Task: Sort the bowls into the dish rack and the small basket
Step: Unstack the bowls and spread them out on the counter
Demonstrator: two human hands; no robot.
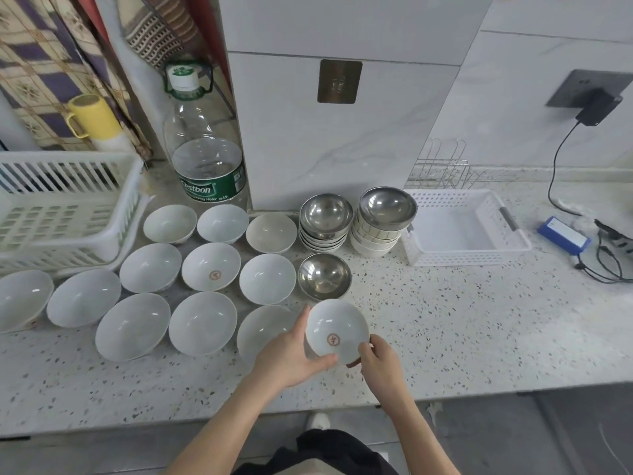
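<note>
The white bowl with a red mark sits near the table's front edge, gripped by both hands: left hand cupping its side, right hand pinching the rim. Whether it is lifted is unclear. A slip could knock the neighbouring bowl.

Bare speckled counter open at centre right, white bowls crowding lower left, stacked steel bowls just beside small basket, cables far right.
</note>
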